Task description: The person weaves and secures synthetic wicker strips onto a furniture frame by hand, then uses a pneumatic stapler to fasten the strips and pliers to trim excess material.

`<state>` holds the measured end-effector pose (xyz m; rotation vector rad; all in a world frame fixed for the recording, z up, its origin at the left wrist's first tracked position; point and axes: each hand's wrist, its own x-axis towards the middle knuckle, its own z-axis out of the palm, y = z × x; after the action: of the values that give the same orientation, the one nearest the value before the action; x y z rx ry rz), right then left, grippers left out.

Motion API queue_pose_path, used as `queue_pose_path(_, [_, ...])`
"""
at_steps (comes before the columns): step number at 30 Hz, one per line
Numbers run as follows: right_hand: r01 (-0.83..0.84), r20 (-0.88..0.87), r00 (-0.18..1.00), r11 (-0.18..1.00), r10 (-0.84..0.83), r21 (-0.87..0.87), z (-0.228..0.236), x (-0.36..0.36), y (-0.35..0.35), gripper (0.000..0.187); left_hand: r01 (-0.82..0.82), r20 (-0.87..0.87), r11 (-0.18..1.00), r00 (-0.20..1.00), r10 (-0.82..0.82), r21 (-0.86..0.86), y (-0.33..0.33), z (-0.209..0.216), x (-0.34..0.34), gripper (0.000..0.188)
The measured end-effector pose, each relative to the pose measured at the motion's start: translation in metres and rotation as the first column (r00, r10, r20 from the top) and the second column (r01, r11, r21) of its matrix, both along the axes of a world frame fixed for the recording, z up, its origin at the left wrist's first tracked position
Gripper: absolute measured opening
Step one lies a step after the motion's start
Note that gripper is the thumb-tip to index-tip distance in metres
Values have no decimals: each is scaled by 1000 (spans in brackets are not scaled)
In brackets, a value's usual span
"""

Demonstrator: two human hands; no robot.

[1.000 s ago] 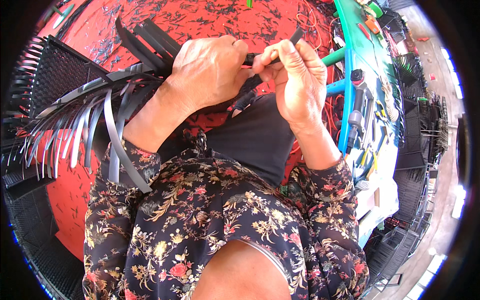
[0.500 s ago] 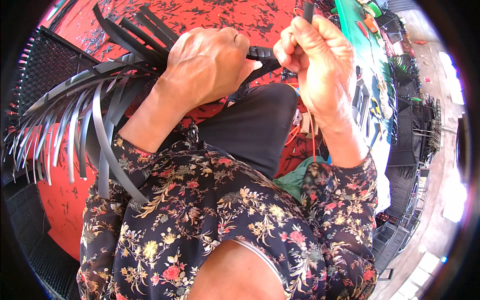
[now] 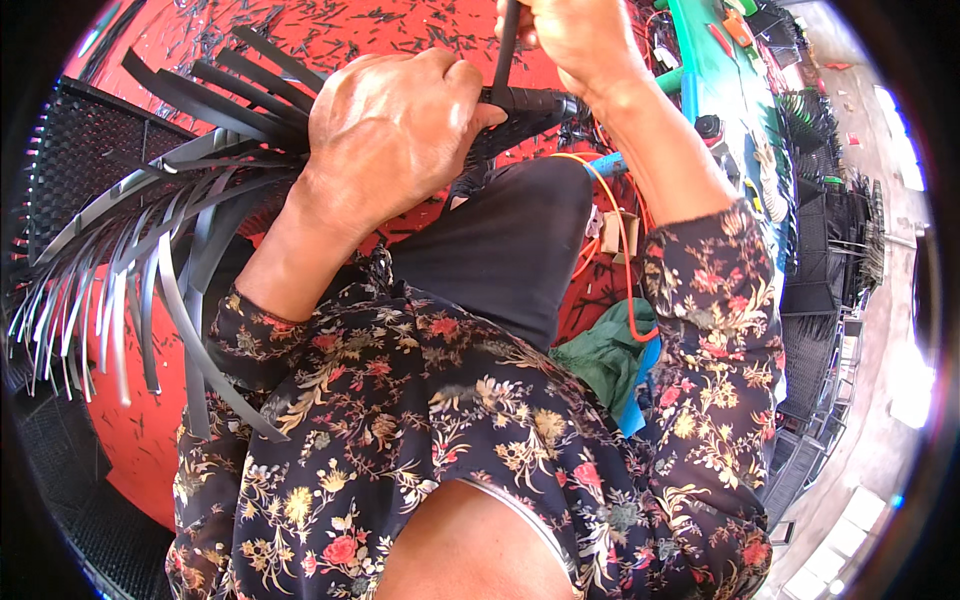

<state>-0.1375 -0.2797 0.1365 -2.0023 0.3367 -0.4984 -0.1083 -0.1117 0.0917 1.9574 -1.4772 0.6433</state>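
My left hand (image 3: 385, 140) is closed around a dark frame bar wrapped in black strip (image 3: 535, 115), its thumb pressing near the wrapping. Up at the top edge, my right hand (image 3: 585, 45) pinches a flat black strip (image 3: 508, 55) that rises from the bar beside my left thumb; part of this hand is cut off by the picture edge. Many loose black strips (image 3: 150, 290) fan out and hang to the left of my left hand. Behind them stands a black woven panel (image 3: 95, 160). The palm side of my left hand is hidden.
Black scraps litter the red floor (image 3: 440, 25). An orange hose (image 3: 628, 260) loops by my right forearm, near a green cloth (image 3: 605, 350) and a small cardboard box (image 3: 620, 237). A green-edged bench (image 3: 705, 55) with tools stands at the right, with black woven furniture (image 3: 810, 260) beyond.
My right hand has moved up and to the left, drawing the black strip upright from the bar. My left hand has shifted slightly left, still gripping. The green cloth and hose show more.
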Motion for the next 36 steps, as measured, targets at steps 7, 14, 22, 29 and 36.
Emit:
queue_pose_path(7, [-251, -266, 953, 866, 143, -433, -31, 31, -29, 33, 23, 10, 1000, 1000, -23, 10, 4, -1, 2, 23])
queue_pose_path(14, [-370, -558, 785, 926, 270, -72, -35, 34, -31, 27, 148, 29, 989, 989, -148, 4, 7, -1, 8, 32])
queue_pose_path(22, [-457, -547, 797, 847, 254, -272, -45, 33, -36, 29, 172, 58, 985, 984, -171, -26, 1, -8, 16, 28])
queue_pose_path(29, [-622, -375, 724, 783, 580, 10, -19, 2, -50, 38, 140, -18, 986, 990, -139, 88, 3, 10, 6, 27])
queue_pose_path(36, [-758, -503, 652, 487, 567, -433, -3, 11, -44, 20, 164, 41, 986, 986, -164, 6, 3, -5, 13, 29])
